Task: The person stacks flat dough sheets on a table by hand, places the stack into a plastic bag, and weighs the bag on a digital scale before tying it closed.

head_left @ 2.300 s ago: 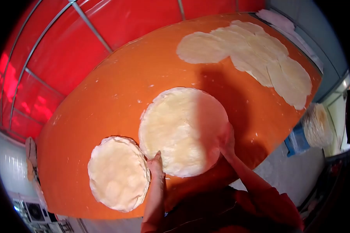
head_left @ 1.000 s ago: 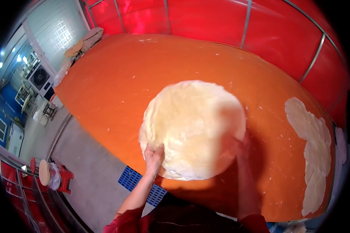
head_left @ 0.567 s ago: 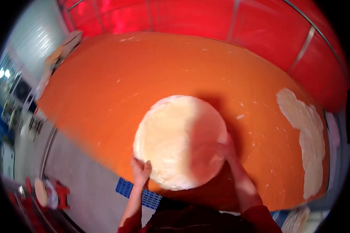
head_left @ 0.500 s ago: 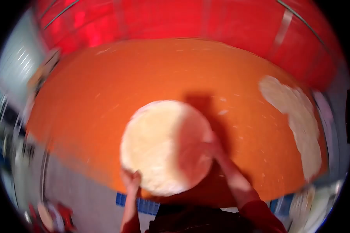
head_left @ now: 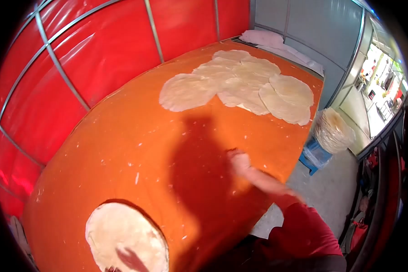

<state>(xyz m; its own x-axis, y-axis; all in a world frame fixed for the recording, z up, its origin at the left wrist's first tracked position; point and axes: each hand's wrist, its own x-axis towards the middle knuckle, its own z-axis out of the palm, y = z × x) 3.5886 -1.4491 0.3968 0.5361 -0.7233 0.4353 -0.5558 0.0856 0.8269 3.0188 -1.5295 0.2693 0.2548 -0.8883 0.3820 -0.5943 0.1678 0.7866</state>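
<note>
A pale round flatbread (head_left: 122,231), thick at the edge as if several are stacked, lies on the orange tabletop (head_left: 122,149) at the lower left. Only a sliver of my left hand (head_left: 112,269) shows at the bottom border, over the flatbread's near part; its fingers are mostly cut off, and a hand-shaped shadow falls on the bread. My right hand (head_left: 239,162) is over the middle right of the table, apart from any bread, its fingers blurred. Toward the far end, several thin flatbreads (head_left: 245,77) lie spread out and overlapping.
Red sheeting (head_left: 118,50) on a metal frame borders the table's left side. A pale cloth bundle (head_left: 263,38) lies at the far end. Beyond the right edge, a plastic-wrapped pile (head_left: 333,131) sits on a blue stool (head_left: 313,156). A doorway opens at the right.
Both hands were at the flatbread's edges before; now it lies lower left and my right hand is away from it. The view has swung right toward the spread flatbreads.
</note>
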